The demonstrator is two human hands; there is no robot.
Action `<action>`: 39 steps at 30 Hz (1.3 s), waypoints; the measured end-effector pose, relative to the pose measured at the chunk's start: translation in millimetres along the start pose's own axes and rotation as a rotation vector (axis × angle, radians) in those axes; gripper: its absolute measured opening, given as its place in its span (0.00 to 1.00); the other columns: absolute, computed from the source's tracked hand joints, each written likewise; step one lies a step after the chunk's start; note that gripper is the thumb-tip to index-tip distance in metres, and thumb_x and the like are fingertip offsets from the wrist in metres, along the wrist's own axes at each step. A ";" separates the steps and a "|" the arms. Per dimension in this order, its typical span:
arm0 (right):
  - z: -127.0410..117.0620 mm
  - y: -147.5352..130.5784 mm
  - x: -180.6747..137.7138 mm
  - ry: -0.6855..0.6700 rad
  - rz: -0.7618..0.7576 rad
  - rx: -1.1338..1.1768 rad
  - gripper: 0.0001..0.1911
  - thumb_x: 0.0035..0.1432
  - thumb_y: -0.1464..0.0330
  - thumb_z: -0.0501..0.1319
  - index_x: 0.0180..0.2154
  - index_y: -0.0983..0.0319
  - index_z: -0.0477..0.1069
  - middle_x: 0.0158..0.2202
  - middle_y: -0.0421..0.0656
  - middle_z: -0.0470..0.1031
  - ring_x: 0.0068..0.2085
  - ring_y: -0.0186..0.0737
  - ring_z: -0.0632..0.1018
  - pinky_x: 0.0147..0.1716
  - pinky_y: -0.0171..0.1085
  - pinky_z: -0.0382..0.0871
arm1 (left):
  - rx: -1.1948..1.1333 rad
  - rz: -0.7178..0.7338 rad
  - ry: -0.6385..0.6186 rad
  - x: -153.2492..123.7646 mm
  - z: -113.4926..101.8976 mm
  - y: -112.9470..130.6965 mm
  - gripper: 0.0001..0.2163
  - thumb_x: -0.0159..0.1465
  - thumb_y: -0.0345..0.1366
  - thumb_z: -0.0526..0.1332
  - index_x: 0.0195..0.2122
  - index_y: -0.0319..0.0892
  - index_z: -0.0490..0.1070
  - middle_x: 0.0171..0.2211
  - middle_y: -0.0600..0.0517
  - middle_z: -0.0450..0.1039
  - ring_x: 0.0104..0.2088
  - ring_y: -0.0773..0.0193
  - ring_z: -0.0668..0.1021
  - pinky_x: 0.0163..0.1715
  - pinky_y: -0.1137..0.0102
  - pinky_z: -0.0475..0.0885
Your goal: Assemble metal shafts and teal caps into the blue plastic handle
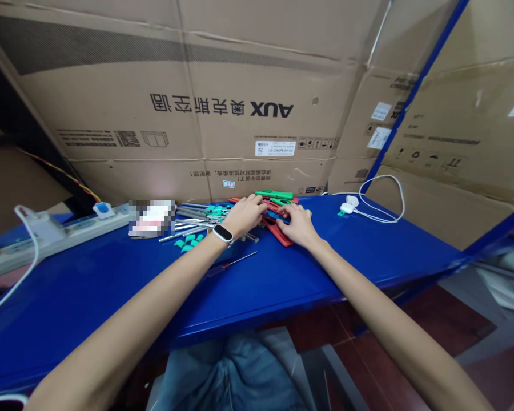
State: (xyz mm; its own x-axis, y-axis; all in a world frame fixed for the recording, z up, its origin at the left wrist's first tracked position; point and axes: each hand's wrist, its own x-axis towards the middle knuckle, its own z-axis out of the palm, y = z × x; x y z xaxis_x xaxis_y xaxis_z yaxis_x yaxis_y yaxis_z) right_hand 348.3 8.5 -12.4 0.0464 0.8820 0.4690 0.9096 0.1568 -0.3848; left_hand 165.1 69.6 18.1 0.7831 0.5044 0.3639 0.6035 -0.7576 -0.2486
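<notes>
Both hands reach into a pile of coloured plastic parts at the back of the blue table. My left hand [249, 214], with a white-strapped band on the wrist, lies palm down with its fingers bent over the pile's left side; its fingertips are partly hidden. Opposite it, my right hand [298, 226] has thumb and fingers curled in at a blue part [274, 215] and red parts; what they grip is unclear. A red handle-like piece [279, 233] sticks out in front. Behind lies a long green piece [274, 194].
Left of the pile lie several metal rods [188, 224] and small green pieces [190, 243]. A screwdriver [233, 264] lies in front. A power strip [77, 231] runs along the left; a white cable with plug [350, 204] sits right. Cardboard [223, 137] walls the back.
</notes>
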 end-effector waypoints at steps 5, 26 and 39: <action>-0.6 -23.8 -9.9 0.013 -0.200 0.076 0.05 0.58 0.64 0.62 0.35 0.59 0.74 0.39 0.45 0.73 0.46 0.49 0.71 0.47 0.46 0.59 | -0.053 0.032 0.078 -57.6 -28.8 -18.0 0.08 0.69 0.33 0.54 0.41 0.41 0.73 0.44 0.45 0.70 0.45 0.55 0.71 0.44 0.62 0.69; 42.7 -103.8 -22.8 -0.415 -0.452 0.307 0.15 0.54 0.61 0.67 0.43 0.59 0.75 0.46 0.45 0.76 0.50 0.48 0.73 0.54 0.48 0.62 | -0.713 -0.339 0.225 -197.7 -55.0 -69.7 0.10 0.62 0.42 0.64 0.30 0.42 0.74 0.49 0.45 0.77 0.52 0.54 0.77 0.56 0.54 0.69; 33.8 -83.8 -2.5 -0.309 -0.343 0.556 0.10 0.57 0.61 0.60 0.31 0.62 0.73 0.31 0.40 0.76 0.34 0.40 0.75 0.40 0.38 0.67 | -0.724 -0.409 0.328 -203.3 -54.0 -65.2 0.10 0.63 0.42 0.63 0.31 0.42 0.72 0.49 0.45 0.76 0.51 0.55 0.77 0.55 0.54 0.69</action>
State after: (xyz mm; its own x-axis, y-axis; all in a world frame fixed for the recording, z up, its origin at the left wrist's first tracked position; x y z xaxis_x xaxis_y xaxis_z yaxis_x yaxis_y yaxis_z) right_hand 258.1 8.2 -8.1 -0.3978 0.8151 0.4211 0.5033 0.5777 -0.6427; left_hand -41.5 -5.8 8.9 0.3784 0.7326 0.5657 0.4965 -0.6765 0.5439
